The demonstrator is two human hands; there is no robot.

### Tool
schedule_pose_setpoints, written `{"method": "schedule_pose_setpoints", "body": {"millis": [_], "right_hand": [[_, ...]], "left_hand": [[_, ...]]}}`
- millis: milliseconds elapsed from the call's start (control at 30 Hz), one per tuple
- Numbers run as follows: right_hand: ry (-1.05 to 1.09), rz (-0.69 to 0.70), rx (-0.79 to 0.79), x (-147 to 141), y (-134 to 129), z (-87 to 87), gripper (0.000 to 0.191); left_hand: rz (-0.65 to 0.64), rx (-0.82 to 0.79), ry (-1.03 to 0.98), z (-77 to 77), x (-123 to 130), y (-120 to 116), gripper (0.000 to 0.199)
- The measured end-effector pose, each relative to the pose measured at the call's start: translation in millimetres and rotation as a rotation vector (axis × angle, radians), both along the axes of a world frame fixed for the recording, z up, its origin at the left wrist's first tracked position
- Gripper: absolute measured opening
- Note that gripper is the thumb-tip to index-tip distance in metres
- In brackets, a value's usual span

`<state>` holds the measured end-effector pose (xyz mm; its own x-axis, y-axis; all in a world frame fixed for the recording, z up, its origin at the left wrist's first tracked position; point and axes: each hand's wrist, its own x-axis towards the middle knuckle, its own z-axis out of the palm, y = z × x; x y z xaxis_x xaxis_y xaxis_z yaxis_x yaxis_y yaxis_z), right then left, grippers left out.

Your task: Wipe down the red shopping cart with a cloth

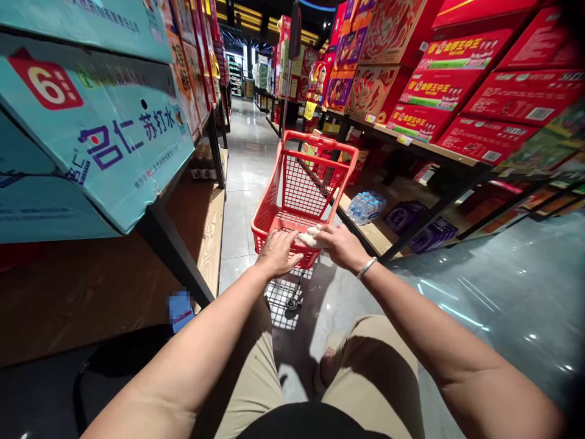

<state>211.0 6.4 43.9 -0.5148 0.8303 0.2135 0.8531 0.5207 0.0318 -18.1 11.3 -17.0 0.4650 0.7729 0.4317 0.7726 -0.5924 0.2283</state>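
Light-blue cardboard cartons with purple print [167, 152] stand left of the hands. The left hand [278, 251] is palm down, thumb apart from loosely extended fingers, over the near edge of a red plastic shopping cart [322, 141] ahead of both. A lumpy cream-white item [309, 238] lies between them, pinched by the right hand's [340, 245] curled fingers. Clear, blue-capped bottles [365, 208] sit beyond, rightward.
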Motion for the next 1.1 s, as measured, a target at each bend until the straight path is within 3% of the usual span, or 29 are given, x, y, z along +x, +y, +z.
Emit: {"method": "schedule_pose_setpoints", "body": {"millis": [133,233,300,467,567,700,833,900,1000,1100], "right_hand": [[0.032,-0.175,0.098,27,44,9.6,0.034],[0.128,-0.271,0.076,27,53,4.3,0.036],[0.156,-0.256,0.067,13,36,-6.5,0.037],[0.153,-0.111,0.071,-31,-41,-35.2,0.051],[0.118,-0.093,0.082,-35,-51,-36.6,0.05],[0.004,-0.115,0.123,-8,0,-16.9,0.043],[0.022,-0.318,0.122,26,67,5.2,0.041],[0.063,-0.357,0.102,32,82,7.3,0.041],[0.129,-0.352,0.097,17,64,-4.4,0.047],[0.163,-0.275,0.102,-14,7,-24.6,0.055]], "left_hand": [[0.017,-0.023,-0.004,2.4,-4,0,0.061],[0.012,-0.06,0.012,7.5,-2,-3,0.046],[0.013,-0.103,0.025,12.1,2,-6,0.041],[-0.096,-0.079,-0.012,15.9,14,-11,0.03],[-0.127,-0.038,-0.056,9.8,16,-13,0.029],[-0.145,-0.018,-0.051,1.6,8,-10,0.022],[-0.204,-0.043,-0.069,-1.6,0,-4,0.021],[-0.228,-0.049,-0.104,-2.8,-2,-2,0.021],[-0.242,-0.037,-0.147,-5.2,-7,0,0.021],[-0.26,-0.019,-0.174,-7.6,-12,-1,0.022]]}}
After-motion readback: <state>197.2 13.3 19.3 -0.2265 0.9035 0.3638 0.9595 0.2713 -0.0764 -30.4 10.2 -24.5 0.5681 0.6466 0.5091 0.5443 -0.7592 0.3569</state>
